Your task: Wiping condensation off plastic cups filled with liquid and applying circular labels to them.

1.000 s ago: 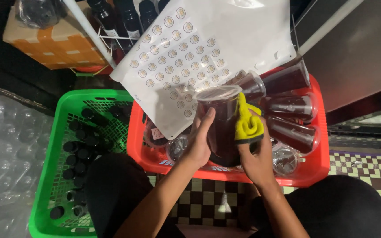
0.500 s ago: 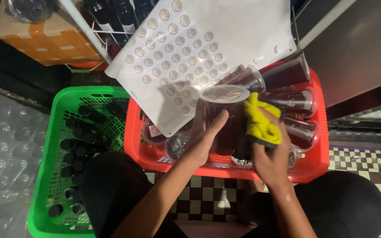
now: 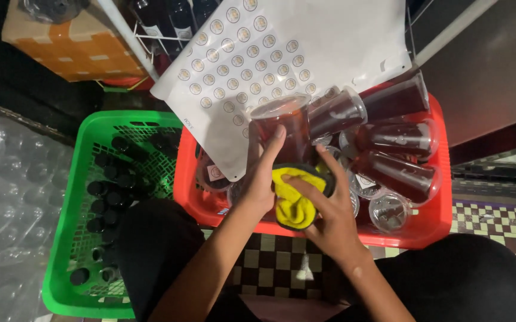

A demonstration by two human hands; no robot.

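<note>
My left hand [image 3: 262, 173] grips a clear lidded plastic cup [image 3: 282, 125] of dark red drink, held above the red crate [image 3: 431, 229]. My right hand [image 3: 329, 206] presses a yellow cloth [image 3: 294, 200] against the lower part of that cup. Several more lidded cups of the same dark drink [image 3: 401, 137] lie on their sides in the red crate. A white sheet of round stickers [image 3: 258, 65] leans over the crate's far left side.
A green crate [image 3: 76, 238] with several dark bottle caps stands to the left. An orange and brown cardboard box [image 3: 61, 45] sits at the top left, with bubble wrap [image 3: 1, 197] at far left. The floor is checkered tile [image 3: 496, 217]. A grey slanted surface [image 3: 484, 65] is at right.
The cup has tilted and shifted left in my left hand. The yellow cloth has slid from the cup's right side down to its bottom.
</note>
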